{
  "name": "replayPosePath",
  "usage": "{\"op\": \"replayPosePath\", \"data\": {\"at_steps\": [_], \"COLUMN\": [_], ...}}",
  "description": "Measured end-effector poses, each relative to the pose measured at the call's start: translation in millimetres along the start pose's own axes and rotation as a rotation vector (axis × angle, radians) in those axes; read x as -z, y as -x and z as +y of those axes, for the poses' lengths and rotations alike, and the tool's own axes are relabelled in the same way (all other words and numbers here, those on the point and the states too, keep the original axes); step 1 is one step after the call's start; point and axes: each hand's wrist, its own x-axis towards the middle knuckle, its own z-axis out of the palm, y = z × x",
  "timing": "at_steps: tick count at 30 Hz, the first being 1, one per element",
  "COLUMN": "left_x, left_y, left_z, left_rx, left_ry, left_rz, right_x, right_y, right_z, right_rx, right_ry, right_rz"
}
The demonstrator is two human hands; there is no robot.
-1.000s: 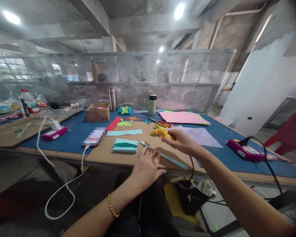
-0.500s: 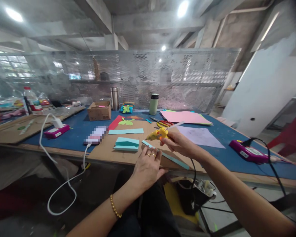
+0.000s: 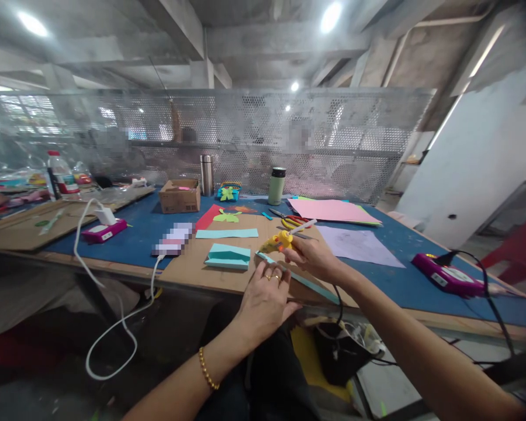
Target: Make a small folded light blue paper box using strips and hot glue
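"How far along is the work looking?"

"Partway, I'd judge. The folded blue paper point(image 3: 228, 256) is already holding creases, while the narrow blue strip point(image 3: 314, 287) is lying to its right, apart from it."

"What is the right hand point(image 3: 311, 257) doing?"

"Its grip is wrapping around the yellow glue gun point(image 3: 277, 241). The nozzle is pointing at the strip's far end, just right of the folded paper; I'm not making out whether it is touching, or whether any glue is showing."

"And the left hand point(image 3: 265, 292)?"

"It is resting its fingers on the strip, nearer the wearer than the folded paper, thumb standing apart, so that grip isn't closing on anything."

"What is remaining?"

"The narrow strip is looking unfinished, I'd say. A second blue strip point(image 3: 227, 233) is lying flat just beyond the folded paper, seemingly unused; a green cutout point(image 3: 227, 216), already shaped, is lying farther beyond."
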Motion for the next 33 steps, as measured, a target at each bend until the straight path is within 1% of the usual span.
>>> {"op": "replayPosePath", "data": {"at_steps": [8, 14, 18, 22, 27, 33], "left_x": [1.3, 2.5, 2.6, 2.7, 3.5, 1.9], "left_y": [-1.1, -1.1, -0.6, -1.0, -1.9, -1.0], "left_z": [0.0, 0.7, 1.2, 1.0, 0.9, 0.5], "left_rx": [0.003, 0.006, 0.011, 0.009, 0.005, 0.002], "left_ry": [0.008, -0.002, -0.002, -0.007, -0.011, 0.0], "left_rz": [-0.006, -0.019, -0.016, -0.021, -0.013, -0.003], "right_x": [-4.2, -4.2, -5.4, -5.5, -2.9, -0.3], "right_y": [-2.1, -0.5, -0.6, 0.3, 2.2, 3.3], "right_z": [1.9, 2.4, 6.0, 3.2, -1.6, 3.7], "right_rx": [-0.009, 0.037, 0.051, 0.051, 0.026, 0.013], "right_ry": [0.051, 0.029, 0.053, 0.063, 0.057, 0.033], "right_rz": [-0.004, 0.032, 0.049, 0.059, 0.04, 0.006]}}
